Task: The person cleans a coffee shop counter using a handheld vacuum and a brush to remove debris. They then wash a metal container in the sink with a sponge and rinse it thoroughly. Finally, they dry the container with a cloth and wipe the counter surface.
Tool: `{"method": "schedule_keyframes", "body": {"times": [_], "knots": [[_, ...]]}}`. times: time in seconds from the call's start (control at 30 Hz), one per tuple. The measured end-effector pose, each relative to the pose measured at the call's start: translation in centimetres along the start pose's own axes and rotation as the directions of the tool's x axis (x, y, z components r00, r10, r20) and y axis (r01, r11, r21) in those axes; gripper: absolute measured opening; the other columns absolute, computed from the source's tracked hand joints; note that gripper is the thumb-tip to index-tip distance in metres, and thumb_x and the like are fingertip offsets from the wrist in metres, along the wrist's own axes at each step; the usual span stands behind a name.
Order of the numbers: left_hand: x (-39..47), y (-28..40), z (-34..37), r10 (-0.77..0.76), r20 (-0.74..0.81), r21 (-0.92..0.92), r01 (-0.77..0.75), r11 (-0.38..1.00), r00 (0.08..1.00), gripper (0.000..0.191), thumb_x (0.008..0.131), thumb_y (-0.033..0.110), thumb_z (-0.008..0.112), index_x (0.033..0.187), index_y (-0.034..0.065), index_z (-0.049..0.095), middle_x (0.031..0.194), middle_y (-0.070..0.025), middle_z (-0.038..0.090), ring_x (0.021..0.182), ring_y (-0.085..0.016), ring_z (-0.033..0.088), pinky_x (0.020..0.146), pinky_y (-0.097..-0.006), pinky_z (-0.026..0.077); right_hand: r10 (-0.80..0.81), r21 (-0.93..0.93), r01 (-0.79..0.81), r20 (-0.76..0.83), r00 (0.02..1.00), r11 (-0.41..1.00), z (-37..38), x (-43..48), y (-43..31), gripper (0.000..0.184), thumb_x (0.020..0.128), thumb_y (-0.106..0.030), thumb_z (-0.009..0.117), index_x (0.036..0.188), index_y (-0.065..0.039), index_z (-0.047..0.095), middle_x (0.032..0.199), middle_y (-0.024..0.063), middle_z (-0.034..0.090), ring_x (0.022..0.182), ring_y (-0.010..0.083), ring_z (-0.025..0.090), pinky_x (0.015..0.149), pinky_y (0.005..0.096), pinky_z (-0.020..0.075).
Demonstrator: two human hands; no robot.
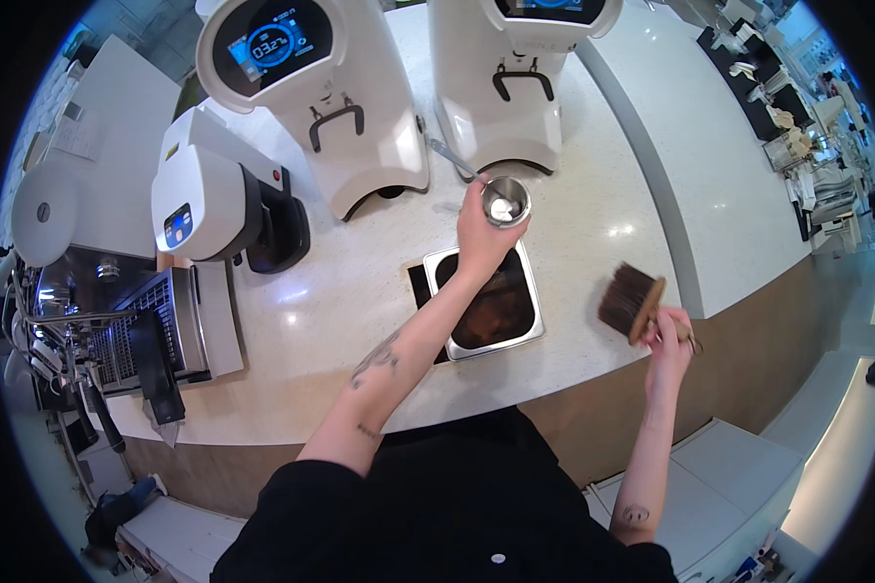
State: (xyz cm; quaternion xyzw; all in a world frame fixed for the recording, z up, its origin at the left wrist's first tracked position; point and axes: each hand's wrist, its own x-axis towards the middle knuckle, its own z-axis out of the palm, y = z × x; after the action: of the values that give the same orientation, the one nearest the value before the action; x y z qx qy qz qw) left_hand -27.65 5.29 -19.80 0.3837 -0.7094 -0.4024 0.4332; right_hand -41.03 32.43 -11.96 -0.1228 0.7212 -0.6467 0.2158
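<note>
My left hand (485, 240) is closed around a small stainless steel cup (506, 202); a spoon (452, 157) with a pale handle leans out over its rim. The cup is above the far end of a steel container (534, 321) set in the counter, its inside dark with brown residue. At the right, my right hand (669, 337) grips the wooden handle of a counter brush (631, 302), whose dark bristles point left over the countertop near its front edge. Whether the bristles touch the stone cannot be told.
Two white coffee grinders (364, 138) (496, 124) with round displays stand along the back. Left of them is a smaller white and black machine (204, 197), then an espresso machine (153, 321) with a drip grid. A raised pale counter (714, 175) borders the right side.
</note>
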Motion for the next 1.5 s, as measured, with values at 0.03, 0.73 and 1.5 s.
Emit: {"method": "schedule_keyframes", "body": {"times": [0.03, 0.73, 1.5], "knots": [[-0.8, 1.0, -2.5, 0.023, 0.006, -0.012, -0.023, 1.000, 1.000, 0.083, 0.065, 0.021, 0.085, 0.132, -0.0009, 0.041, 0.113, -0.0177, 0.059, 0.105, -0.028, 0.060, 0.092, -0.0369, 0.047, 0.050, 0.088, -0.054, 0.047, 0.998, 0.995, 1.8, 0.5, 0.1, 0.010, 0.091, -0.016, 0.064, 0.093, -0.007, 0.061, 0.070, -0.0010, 0.055, 0.059, 0.0053, 0.050, 0.053, 0.0219, 0.0408], [-25.9, 5.1, -29.0, -0.462, -0.342, -0.002, 0.491, 0.871, 0.818, 0.093, 0.063, 0.004, 0.085, 0.139, 0.0005, 0.033, 0.132, -0.0122, 0.043, 0.121, -0.022, 0.047, 0.103, -0.0359, 0.039, 0.036, -0.386, 0.156, 0.447, 0.894, 0.909, 17.4, 11.4, 1.0, 0.020, 0.076, -0.020, 0.071, 0.077, -0.002, 0.064, 0.065, 0.0064, 0.065, 0.057, 0.0124, 0.063, 0.055, 0.0270, 0.0500], [-23.6, 5.5, -29.9, -0.448, -0.237, 0.030, 0.467, 0.884, 0.862, 0.095, 0.059, 0.005, 0.087, 0.138, 0.0014, 0.034, 0.127, -0.0117, 0.047, 0.117, -0.022, 0.050, 0.102, -0.0358, 0.040, -0.349, -0.017, 0.350, 0.031, 0.936, 0.937, 23.2, 10.6, 2.9, 0.023, 0.085, -0.022, 0.068, 0.078, -0.002, 0.057, 0.067, 0.0140, 0.064, 0.056, 0.0222, 0.062, 0.058, 0.0329, 0.0471]]}}
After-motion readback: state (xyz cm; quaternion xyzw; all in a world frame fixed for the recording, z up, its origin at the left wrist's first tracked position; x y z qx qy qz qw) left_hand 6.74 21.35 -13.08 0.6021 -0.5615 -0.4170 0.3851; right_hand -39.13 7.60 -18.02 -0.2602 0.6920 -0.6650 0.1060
